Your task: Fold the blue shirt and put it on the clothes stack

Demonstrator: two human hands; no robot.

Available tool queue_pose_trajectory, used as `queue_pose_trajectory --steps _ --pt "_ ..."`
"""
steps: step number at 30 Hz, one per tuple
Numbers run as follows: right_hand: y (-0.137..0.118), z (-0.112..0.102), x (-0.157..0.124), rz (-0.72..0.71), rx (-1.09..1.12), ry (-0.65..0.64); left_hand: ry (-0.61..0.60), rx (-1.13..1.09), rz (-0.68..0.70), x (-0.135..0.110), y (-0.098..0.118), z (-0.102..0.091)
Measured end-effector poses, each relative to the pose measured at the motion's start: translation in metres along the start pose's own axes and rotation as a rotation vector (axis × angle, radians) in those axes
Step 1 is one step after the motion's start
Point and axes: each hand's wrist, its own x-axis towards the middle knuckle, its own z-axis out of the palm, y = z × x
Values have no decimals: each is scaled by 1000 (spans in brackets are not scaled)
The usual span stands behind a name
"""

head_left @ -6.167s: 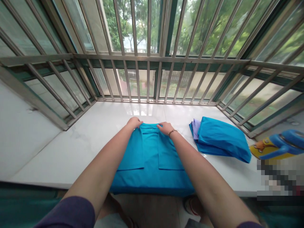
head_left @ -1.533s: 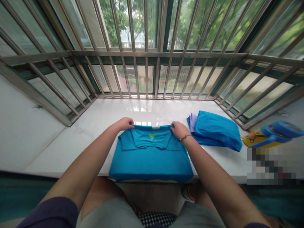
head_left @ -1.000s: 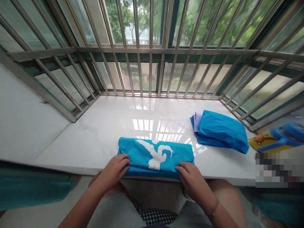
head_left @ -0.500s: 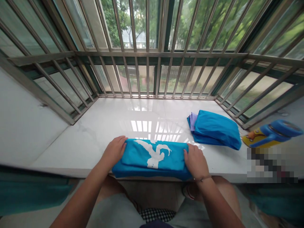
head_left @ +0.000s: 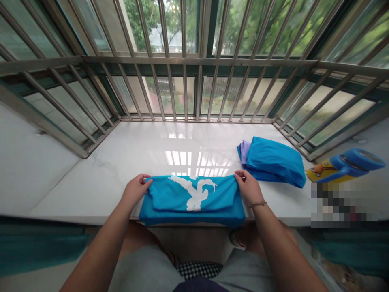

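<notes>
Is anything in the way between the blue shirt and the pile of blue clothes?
Only the right hand, holding the edge of the blue shirt on that side. Past it, just white windowsill lies before the pile of blue clothes.

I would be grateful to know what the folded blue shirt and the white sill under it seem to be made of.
The shirt looks like soft matte knit fabric, perhaps cotton, going by its soft folds. The sill looks like polished marble or similar stone: sharp reflections, faint grey veining.
</notes>
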Motion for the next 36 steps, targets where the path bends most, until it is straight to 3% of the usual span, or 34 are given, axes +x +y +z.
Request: queue_pose_trajectory --steps 4,7,11,12,14,16,18,20,24,27,31,33,36 --pt "6 0 6 17 -131 -101 -59 -155 -86 3 -5 -1" --pt "8 -2 2 -41 -281 -44 31 -50 -48 0 -3 -9" --pt "-7 11 -16 -328 -404 149 264 224 297 -11 14 -8" --pt "-12 18 -23 -409 -417 145 254 261 406 -14 18 -3" --pt "-19 35 -36 -530 -452 51 123 332 595 -20 23 14" --pt "-20 49 -44 -560 -509 -77 -27 423 686 -24 22 33" --pt "-14 56 -45 -506 -562 -149 -87 503 676 -23 14 45" --pt "-3 54 -39 -423 -597 -152 -58 537 600 -18 4 46" --pt "11 28 -15 -394 -627 -147 -37 490 544 4 -3 22" --pt "9 6 3 -445 -581 -235 -143 469 570 23 11 -1" --pt "-9 -9 27 -420 -529 -432 -365 447 461 48 42 -18" --pt "-21 -12 41 -420 -522 -439 -422 404 393 63 56 -23" --pt "-41 -18 59 -384 -506 -329 -388 335 332 82 74 -30"
